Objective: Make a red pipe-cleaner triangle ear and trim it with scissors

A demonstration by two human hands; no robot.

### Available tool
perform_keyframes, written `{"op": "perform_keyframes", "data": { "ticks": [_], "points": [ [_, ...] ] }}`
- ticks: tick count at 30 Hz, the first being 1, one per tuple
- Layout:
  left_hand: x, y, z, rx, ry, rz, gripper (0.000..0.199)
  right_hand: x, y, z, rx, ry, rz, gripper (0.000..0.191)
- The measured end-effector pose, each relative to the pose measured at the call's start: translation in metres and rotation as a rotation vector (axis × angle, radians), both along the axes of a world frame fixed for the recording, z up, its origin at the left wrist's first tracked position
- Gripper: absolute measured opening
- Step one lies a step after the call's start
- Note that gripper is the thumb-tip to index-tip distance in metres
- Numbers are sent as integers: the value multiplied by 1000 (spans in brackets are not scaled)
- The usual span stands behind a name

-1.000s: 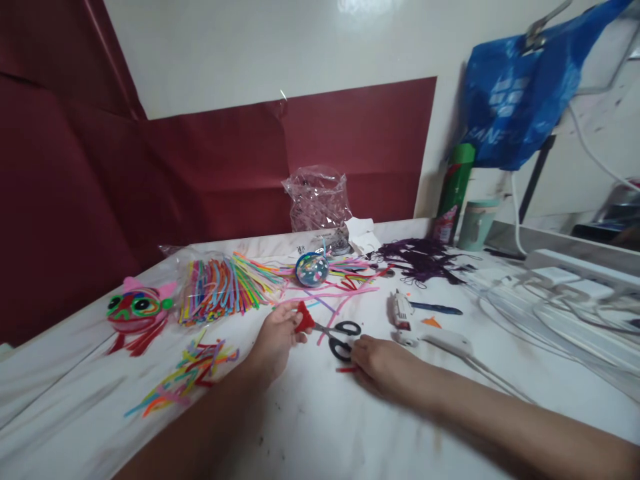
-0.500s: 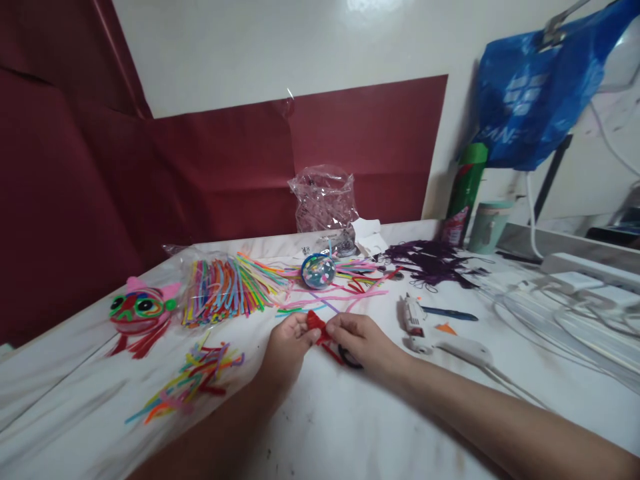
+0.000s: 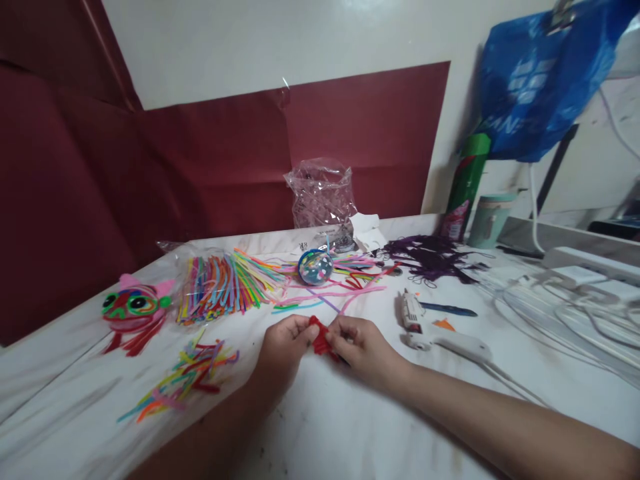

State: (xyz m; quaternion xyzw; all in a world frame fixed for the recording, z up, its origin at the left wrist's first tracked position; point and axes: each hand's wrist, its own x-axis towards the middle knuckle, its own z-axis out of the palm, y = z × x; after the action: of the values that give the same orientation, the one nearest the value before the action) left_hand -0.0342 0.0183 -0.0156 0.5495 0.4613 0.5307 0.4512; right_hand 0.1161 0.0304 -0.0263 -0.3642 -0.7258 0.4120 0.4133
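Between my two hands is a small piece of red pipe cleaner, bent into a bunched, zigzag-like shape. My left hand pinches its left side between thumb and fingers. From the other side, my right hand has thumb and fingertips closed on its right edge. A dark bit shows under the right hand, mostly hidden. Beyond the hands lie loose pink and purple pipe cleaners and a clear ball with coloured spots and a blue rim.
Left stand a pipe-cleaner frog figure, a bag of pipe cleaners and a pile of cut pieces. Right lie a glue gun, a blue pen, purple strands, and a power strip with cables.
The red piece is now turned so more of its bunched face shows between my hands. The black loop seen under my right hand is now mostly hidden. My view has shifted slightly.
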Motion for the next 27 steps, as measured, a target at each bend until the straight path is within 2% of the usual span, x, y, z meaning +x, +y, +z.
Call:
{"op": "perform_keyframes", "data": {
  "ticks": [5,10,13,18,27],
  "points": [
    [-5,0,-3,39,51,-5,23,-1,2,-5,-33,34,16,16],
    [-12,8,-12,92,19,54,29,1,11,-13,-301,307,81,25],
    [-15,14,-17,60,6,6,24,2,16,-14,-421,413,81,31],
    [-12,13,-21,0,67,-130,24,5,19,-10,-383,413,44,33],
    [-8,8,-21,26,43,-154,31,3,12,-9,-376,377,56,35]
  ]
}}
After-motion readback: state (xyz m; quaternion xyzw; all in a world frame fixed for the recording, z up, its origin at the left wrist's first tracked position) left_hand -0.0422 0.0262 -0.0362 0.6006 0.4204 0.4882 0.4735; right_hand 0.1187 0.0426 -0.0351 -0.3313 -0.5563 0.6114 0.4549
